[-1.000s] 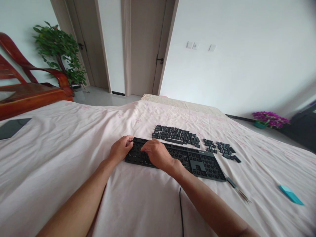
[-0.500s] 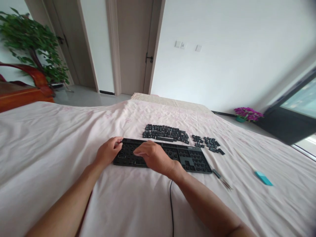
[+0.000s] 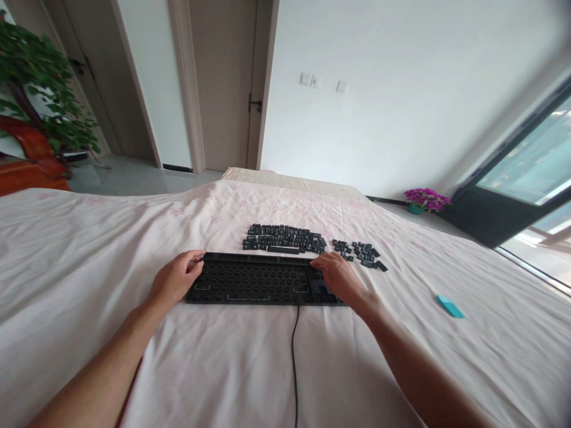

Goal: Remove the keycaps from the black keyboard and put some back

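Note:
A black keyboard without its keycaps lies flat on the bed sheet, its bare switches showing. My left hand is closed on the far left corner, fingers at the edge. Toward the right end, my right hand is closed at the far edge, its fingertips on the frame and its palm covering part of the number pad. Just beyond the keyboard, loose black keycaps sit in rows, with a smaller cluster of keycaps to the right. A black cable runs from the keyboard's near side toward me.
A brush with a teal handle lies on the pale sheet at right. Beyond the bed are a door, a white wall, purple flowers and, at left, a leafy plant beside a wooden chair.
My right hand has moved right, from over the keyboard's middle to its right end. My left hand stays at the left corner. The metal-pronged tool at right no longer shows. The view has shifted.

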A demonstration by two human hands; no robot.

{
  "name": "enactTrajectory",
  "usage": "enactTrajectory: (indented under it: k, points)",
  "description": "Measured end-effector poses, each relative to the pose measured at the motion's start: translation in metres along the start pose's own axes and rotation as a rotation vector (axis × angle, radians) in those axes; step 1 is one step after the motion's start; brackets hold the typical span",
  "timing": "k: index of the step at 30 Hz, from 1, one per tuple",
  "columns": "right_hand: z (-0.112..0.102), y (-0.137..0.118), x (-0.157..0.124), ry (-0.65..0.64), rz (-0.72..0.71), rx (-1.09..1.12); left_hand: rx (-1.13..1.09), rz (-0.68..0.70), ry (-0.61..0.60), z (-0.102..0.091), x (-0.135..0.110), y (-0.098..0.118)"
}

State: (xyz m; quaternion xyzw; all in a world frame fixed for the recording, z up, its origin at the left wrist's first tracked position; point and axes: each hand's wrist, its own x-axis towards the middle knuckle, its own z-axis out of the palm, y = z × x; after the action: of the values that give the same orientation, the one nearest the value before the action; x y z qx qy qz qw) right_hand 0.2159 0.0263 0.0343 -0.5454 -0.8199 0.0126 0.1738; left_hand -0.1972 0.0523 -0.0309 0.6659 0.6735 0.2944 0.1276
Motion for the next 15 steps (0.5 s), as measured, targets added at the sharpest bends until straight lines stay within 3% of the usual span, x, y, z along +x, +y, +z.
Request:
enactTrajectory:
  k: [5, 11, 15]
  points:
    - [-0.011, 0.005, -0.007, -0.137, -0.062, 0.096, -0.002, 0.012, -0.005, 0.001, 0.000, -0.001]
    - [-0.022, 0.016, -0.009, 0.009, 0.025, -0.008, -0.002, 0.014, -0.006, 0.002, 0.001, -0.004]
    - [-0.022, 0.024, -0.017, -0.042, 0.086, -0.096, 0.000, 0.019, -0.009, 0.004, 0.002, -0.007]
